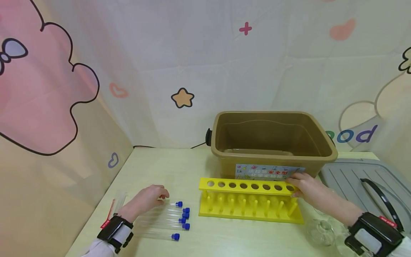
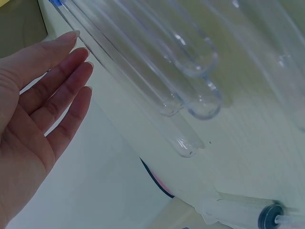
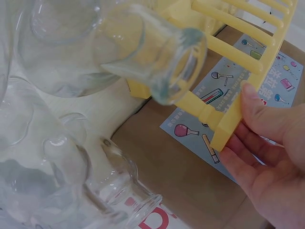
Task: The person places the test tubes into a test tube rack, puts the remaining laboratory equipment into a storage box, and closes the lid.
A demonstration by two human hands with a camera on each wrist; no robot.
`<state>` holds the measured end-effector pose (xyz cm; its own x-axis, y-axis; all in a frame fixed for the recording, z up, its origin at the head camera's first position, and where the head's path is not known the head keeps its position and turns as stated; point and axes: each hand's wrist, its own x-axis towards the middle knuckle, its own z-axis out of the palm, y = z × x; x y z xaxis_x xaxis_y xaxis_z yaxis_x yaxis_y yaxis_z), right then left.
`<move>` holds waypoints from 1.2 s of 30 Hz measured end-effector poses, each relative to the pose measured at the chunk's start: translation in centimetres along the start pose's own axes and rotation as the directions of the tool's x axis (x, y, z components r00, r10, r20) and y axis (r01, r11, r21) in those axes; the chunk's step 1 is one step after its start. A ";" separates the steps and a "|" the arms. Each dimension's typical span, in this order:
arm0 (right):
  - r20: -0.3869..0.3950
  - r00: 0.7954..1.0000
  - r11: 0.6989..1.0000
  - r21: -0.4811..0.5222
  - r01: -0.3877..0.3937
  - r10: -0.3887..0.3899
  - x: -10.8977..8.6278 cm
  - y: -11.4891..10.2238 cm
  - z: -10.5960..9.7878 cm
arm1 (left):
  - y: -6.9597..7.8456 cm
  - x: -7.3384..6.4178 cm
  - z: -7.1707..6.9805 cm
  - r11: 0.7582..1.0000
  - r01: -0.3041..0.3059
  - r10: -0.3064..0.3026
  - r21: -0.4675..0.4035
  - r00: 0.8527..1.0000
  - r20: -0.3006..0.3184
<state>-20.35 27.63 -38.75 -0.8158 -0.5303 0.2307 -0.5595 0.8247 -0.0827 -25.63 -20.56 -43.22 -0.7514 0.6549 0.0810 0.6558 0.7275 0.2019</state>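
Yellow test-tube rack [image 1: 249,191]: stood upright on the counter [image 1: 224,239] before a brown bin [image 1: 276,157], right end grasped by fingers of the right hand [image 1: 309,189]. Blue-capped tubes [image 1: 174,225] lay leftward; near them, the left hand [image 1: 146,201] had fingers loose, unladen. Steadying the rack appeared in hand; the next move probably called for pinching a tube.

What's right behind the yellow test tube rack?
In the head view, a brown bin with a printed label. The rack hides the bin's lower front; the right hand covers part of the label.
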 end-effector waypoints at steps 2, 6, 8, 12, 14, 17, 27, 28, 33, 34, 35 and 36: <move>-0.002 1.000 1.000 0.000 -0.001 0.001 0.0 0.0 0.0 | 0.0 0.1 0.1 1.000 0.004 -0.004 0.002 1.000 -0.001; -0.001 1.000 1.000 -0.002 -0.003 0.003 -0.1 -0.1 -0.1 | 0.1 0.3 0.2 1.000 0.008 -0.008 0.009 1.000 -0.003; -0.001 1.000 1.000 -0.005 -0.004 0.004 -0.1 -0.1 -0.2 | 0.1 0.4 0.3 1.000 0.000 0.000 0.007 1.000 -0.003; -0.001 1.000 1.000 -0.015 -0.002 0.002 -0.1 -0.1 -0.2 | 0.4 0.7 0.4 1.000 -0.022 0.022 -0.006 1.000 -0.001; 0.001 1.000 1.000 -0.018 0.000 0.000 -0.1 0.0 -0.2 | 0.5 0.8 0.5 1.000 -0.027 0.027 -0.013 1.000 0.002; -0.002 1.000 1.000 -0.020 0.003 -0.003 -0.1 0.0 -0.1 | 0.7 1.0 0.6 0.999 -0.027 0.028 -0.019 1.000 0.009; -0.008 1.000 1.000 -0.016 0.006 -0.006 -0.1 0.0 -0.1 | 1.1 1.7 1.1 0.998 -0.037 0.038 -0.041 0.999 0.024; -0.008 1.000 1.000 -0.015 0.007 -0.007 -0.1 0.0 -0.1 | 1.1 1.8 1.2 0.999 -0.032 0.034 -0.043 0.999 0.029; -0.001 1.000 1.000 -0.014 -0.005 0.005 -0.1 0.0 -0.1 | 1.4 2.3 1.3 0.999 -0.017 0.019 -0.028 0.998 0.058; -0.001 1.000 1.000 -0.015 -0.007 0.007 -0.1 -0.1 -0.1 | 1.5 2.4 1.3 1.000 -0.010 0.011 -0.027 0.998 0.066; -0.001 1.000 1.000 -0.016 -0.008 0.008 -0.1 -0.1 -0.1 | 1.5 2.5 1.3 1.000 -0.005 0.007 -0.026 0.997 0.072; -0.003 1.000 1.000 -0.018 -0.006 0.006 -0.1 -0.1 -0.1 | 1.5 2.5 1.3 1.000 -0.001 0.003 -0.024 0.997 0.077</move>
<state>-20.21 27.63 -38.69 -0.8190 -0.5246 0.2326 -0.5516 0.8314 -0.0669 -26.40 -17.52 -44.01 -0.7414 0.6710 0.0062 0.6548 0.7214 0.2252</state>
